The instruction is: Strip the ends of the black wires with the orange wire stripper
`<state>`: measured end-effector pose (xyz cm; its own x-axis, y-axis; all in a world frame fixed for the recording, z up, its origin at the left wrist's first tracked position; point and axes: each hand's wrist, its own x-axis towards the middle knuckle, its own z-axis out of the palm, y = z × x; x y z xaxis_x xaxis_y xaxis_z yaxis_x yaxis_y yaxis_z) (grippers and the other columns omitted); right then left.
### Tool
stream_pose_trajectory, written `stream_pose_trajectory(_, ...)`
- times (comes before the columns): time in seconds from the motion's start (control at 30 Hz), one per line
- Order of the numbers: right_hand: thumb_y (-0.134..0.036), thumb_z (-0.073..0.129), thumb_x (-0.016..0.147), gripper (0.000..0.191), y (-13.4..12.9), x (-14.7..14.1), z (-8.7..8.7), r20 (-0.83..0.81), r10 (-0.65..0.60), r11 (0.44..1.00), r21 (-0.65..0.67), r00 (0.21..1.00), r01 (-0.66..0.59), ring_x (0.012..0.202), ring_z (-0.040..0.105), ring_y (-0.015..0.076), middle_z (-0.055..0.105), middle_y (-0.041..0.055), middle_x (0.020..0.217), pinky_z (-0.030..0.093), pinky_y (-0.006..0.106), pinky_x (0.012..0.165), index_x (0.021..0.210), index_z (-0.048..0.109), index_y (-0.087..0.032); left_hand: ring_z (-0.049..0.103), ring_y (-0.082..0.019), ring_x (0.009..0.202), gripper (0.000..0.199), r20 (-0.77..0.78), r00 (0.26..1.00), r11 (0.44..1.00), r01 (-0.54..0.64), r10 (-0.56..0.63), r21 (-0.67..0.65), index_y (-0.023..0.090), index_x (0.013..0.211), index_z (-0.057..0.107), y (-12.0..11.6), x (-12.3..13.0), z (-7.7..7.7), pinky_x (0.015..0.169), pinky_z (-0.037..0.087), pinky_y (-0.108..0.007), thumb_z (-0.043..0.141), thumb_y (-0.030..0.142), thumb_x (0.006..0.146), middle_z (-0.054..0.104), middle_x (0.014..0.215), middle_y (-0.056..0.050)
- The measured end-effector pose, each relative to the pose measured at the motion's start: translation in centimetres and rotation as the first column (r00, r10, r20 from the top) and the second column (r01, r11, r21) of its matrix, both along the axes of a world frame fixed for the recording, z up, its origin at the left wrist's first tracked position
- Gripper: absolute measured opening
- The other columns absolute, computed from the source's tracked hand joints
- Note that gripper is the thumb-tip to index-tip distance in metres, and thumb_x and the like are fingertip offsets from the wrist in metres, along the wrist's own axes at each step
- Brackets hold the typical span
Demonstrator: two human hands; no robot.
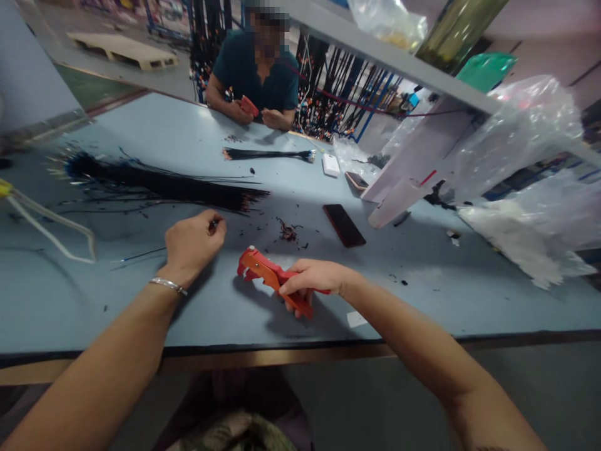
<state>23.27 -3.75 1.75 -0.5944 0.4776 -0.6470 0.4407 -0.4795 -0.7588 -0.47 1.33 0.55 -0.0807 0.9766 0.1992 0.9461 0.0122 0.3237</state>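
My left hand (195, 241) is closed in a pinch on a thin black wire (145, 253), whose bluish end trails out to the left below the wrist. Red and orange wire strippers (263, 269) are gripped in my right hand (312, 282), jaws pointing left towards my other hand. A gap separates the tool from the pinched fingers. Just beyond my left hand lies a thick bundle of black wires (173, 181), with coppery ends at the right and blue and pale ends at the left. Small dark and coppery scraps (288, 232) are heaped past the strippers.
A dark phone (344, 225) lies right of the scraps. Farther back are a smaller wire bundle (267, 155), a white box (331, 165) and another phone (357, 181). Across the table a person (256, 75) holds a red tool. Shelving with plastic bags (516, 138) stands at right.
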Motion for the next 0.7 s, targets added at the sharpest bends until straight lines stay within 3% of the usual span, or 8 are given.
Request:
stream_pose_trajectory(0.1,-0.024,0.060,0.079,0.014,2.0,0.2,0.2,0.071,-0.040,0.999,0.000,0.997,0.040,0.049,0.068,0.0187,0.069,0.0050,0.060,0.054,0.024,0.043,0.084,0.063,-0.010,0.066,-0.027,0.088,0.034,-0.004,1.000,1.000,0.016,-0.016,0.005,0.022,0.104,0.069,-0.1,-0.1,0.0,0.061,0.034,-0.031,0.043,0.038,0.088,0.073,0.089,-0.006)
stream_pose_trajectory(0.2,-0.020,0.057,0.080,0.012,3.2,1.9,1.0,0.167,-0.272,0.958,0.143,0.948,0.250,0.046,0.067,0.0191,0.068,0.0067,0.056,0.054,0.024,0.042,0.080,0.062,-0.009,0.066,-0.027,0.087,0.033,0.012,1.000,1.000,0.019,-0.019,0.019,0.023,0.102,0.069,-0.1,-0.1,0.0,0.061,0.034,-0.031,0.043,0.038,0.088,0.073,0.088,-0.006)
stream_pose_trajectory(0.27,-0.019,0.058,0.078,0.010,2.8,2.8,1.5,0.160,-0.337,0.931,0.205,0.928,0.303,0.047,0.067,0.0182,0.068,0.0068,0.057,0.052,0.023,0.042,0.078,0.061,-0.010,0.066,-0.027,0.087,0.033,0.023,1.000,1.000,0.013,-0.013,0.023,0.024,0.101,0.069,-0.1,0.0,0.0,0.061,0.034,-0.031,0.043,0.039,0.087,0.073,0.089,-0.007)
stream_pose_trajectory(0.4,-0.022,0.063,0.073,0.012,0.7,2.5,1.3,0.045,-0.067,0.994,0.091,0.997,0.063,0.047,0.065,0.0159,0.069,0.0046,0.062,0.051,0.022,0.041,0.077,0.062,-0.011,0.066,-0.027,0.087,0.033,0.014,1.000,1.000,0.022,-0.023,0.007,0.024,0.102,0.069,-0.1,0.1,-0.1,0.061,0.036,-0.031,0.043,0.039,0.087,0.073,0.088,-0.007)
stream_pose_trajectory(0.47,-0.024,0.063,0.074,0.012,0.3,1.5,1.0,0.051,0.001,0.997,0.071,0.999,-0.005,0.047,0.064,0.0147,0.067,0.0027,0.060,0.052,0.021,0.042,0.073,0.061,-0.012,0.066,-0.026,0.087,0.033,0.004,1.000,1.000,0.031,-0.031,0.006,0.023,0.102,0.069,-0.1,0.1,-0.1,0.062,0.036,-0.031,0.043,0.038,0.087,0.073,0.087,-0.007)
stream_pose_trajectory(0.57,-0.023,0.063,0.076,0.011,1.4,0.4,0.7,0.110,0.019,0.995,0.091,0.994,-0.029,0.045,0.064,0.0141,0.067,0.0024,0.058,0.052,0.021,0.042,0.073,0.061,-0.012,0.066,-0.026,0.087,0.033,0.007,0.999,0.999,0.032,-0.032,0.014,0.023,0.101,0.069,-0.2,0.1,0.0,0.062,0.036,-0.031,0.043,0.038,0.087,0.073,0.088,-0.007)
stream_pose_trajectory(0.7,-0.020,0.059,0.078,0.008,3.1,0.6,1.0,0.196,-0.172,0.974,0.181,0.965,0.137,0.043,0.063,0.0152,0.067,0.0030,0.055,0.050,0.021,0.041,0.074,0.059,-0.012,0.066,-0.028,0.087,0.032,0.037,0.999,0.999,0.036,-0.037,0.025,0.023,0.100,0.070,-0.4,0.2,0.1,0.061,0.035,-0.032,0.044,0.037,0.087,0.073,0.086,-0.007)
